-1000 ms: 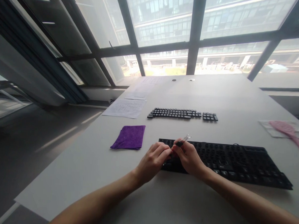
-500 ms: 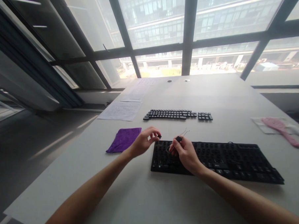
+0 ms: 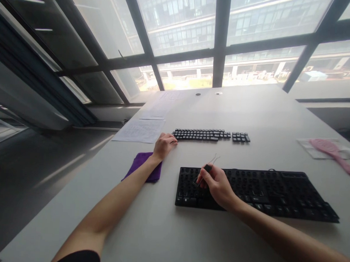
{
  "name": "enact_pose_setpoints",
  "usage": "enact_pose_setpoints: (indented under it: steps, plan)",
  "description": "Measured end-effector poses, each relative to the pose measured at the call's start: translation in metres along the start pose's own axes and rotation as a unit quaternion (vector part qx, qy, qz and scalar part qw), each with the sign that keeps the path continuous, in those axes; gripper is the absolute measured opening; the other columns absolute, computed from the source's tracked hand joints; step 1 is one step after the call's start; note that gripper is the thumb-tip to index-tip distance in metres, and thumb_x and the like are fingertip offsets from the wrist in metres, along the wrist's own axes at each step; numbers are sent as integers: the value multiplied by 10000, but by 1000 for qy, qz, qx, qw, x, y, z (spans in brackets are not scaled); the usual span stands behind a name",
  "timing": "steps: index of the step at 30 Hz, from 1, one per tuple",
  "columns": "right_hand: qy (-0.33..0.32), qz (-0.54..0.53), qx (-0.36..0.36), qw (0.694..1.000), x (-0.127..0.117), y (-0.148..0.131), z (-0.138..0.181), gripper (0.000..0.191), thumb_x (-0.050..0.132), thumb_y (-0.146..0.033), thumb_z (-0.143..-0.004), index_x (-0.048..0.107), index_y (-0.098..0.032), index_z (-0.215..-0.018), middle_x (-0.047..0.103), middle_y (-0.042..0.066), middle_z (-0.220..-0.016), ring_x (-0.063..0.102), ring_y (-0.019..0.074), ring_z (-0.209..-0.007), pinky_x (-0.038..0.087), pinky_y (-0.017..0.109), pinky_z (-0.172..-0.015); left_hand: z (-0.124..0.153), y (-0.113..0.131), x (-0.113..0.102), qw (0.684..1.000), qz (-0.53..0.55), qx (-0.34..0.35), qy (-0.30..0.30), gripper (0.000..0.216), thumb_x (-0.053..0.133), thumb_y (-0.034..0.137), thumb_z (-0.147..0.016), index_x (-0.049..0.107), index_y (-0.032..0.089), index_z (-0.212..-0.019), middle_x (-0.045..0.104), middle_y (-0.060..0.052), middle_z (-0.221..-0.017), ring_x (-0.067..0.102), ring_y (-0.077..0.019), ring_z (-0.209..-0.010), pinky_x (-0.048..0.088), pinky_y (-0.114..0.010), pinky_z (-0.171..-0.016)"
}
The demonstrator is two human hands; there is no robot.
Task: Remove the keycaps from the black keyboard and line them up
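Observation:
A black keyboard (image 3: 271, 191) with its keycaps removed lies in front of me. My right hand (image 3: 217, 185) rests on its left part, pinched around a wire keycap puller (image 3: 210, 165) with a black handle. My left hand (image 3: 163, 144) is stretched out to the far left end of a row of loose black keycaps (image 3: 205, 134) laid out on the white table (image 3: 188, 232). Its fingers are curled at the row's end; whether a keycap is still in them is hidden. My left forearm crosses over a purple cloth (image 3: 138, 165).
Printed paper sheets (image 3: 140, 130) lie left of the keycap row, more papers behind. A pink brush (image 3: 332, 151) on a clear bag sits at the far right. The table's left edge drops to dark floor. Large windows stand beyond the table.
My left hand took a small keycap from beside the puller and carried it up and left to the end of the keycap row. The right hand stayed on the keyboard with the puller.

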State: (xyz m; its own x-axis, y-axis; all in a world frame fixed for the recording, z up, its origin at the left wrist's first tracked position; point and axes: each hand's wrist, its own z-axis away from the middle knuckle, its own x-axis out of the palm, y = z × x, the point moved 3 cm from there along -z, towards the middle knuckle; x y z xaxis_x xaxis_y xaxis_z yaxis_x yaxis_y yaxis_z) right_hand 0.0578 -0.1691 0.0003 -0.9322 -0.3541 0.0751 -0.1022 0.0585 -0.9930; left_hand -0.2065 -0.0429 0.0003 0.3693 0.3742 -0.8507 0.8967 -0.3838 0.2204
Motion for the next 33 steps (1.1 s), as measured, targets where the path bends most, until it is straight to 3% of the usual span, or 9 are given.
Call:
enact_pose_setpoints:
  steps: [5,13,18,22,26,28,33]
  plan:
    - [-3,2,1,1000,0,-1,0,293,539,-414,-976,575,-179,-804,666,31,-712,590,147,-595,462,266,-576,-1,-4,1,998,-40,-15,35,49,753,208,-793,772,214,-837,632,-71,-975,531,-248,-973,487,-370,-882]
    - [2,6,-2,1000,0,-2,0,303,543,-433,-968,583,-178,-809,668,36,-721,595,154,-605,463,274,-586,-2,-7,2,997,-55,-23,42,59,761,201,-790,763,211,-848,626,-60,-974,525,-246,-965,488,-352,-862]
    - [46,24,-17,999,-6,-7,0,266,596,-424,-932,608,-178,-831,633,33,-725,559,156,-618,448,275,-574,1,0,-20,993,-36,-60,93,83,704,232,-842,745,200,-908,616,-66,-944,538,-242,-925,467,-373,-884]
    - [42,67,-27,997,-11,-15,1,186,622,-381,-911,608,-195,-924,633,19,-709,568,165,-621,451,277,-576,24,41,-47,993,21,-57,102,118,592,201,-912,706,184,-941,630,-54,-928,560,-215,-899,451,-355,-884]
    - [-11,142,-60,988,-10,-18,3,133,592,-302,-926,617,-190,-857,633,13,-704,567,162,-646,449,283,-627,63,107,-59,990,134,-23,-21,144,547,198,-941,665,195,-1024,655,-25,-901,563,-167,-791,464,-301,-767]
    - [-32,158,-72,984,-7,-17,3,127,580,-272,-929,618,-184,-845,628,8,-711,553,157,-649,444,283,-639,83,134,-58,980,182,-15,-85,139,532,179,-944,660,197,-994,657,-31,-909,576,-168,-832,465,-299,-779]
    - [-65,165,-74,981,-2,-15,3,143,565,-235,-922,610,-172,-802,624,3,-706,551,151,-656,439,273,-652,113,159,-46,959,244,-7,-146,151,518,149,-936,649,202,-990,646,-49,-907,587,-186,-890,470,-316,-813]
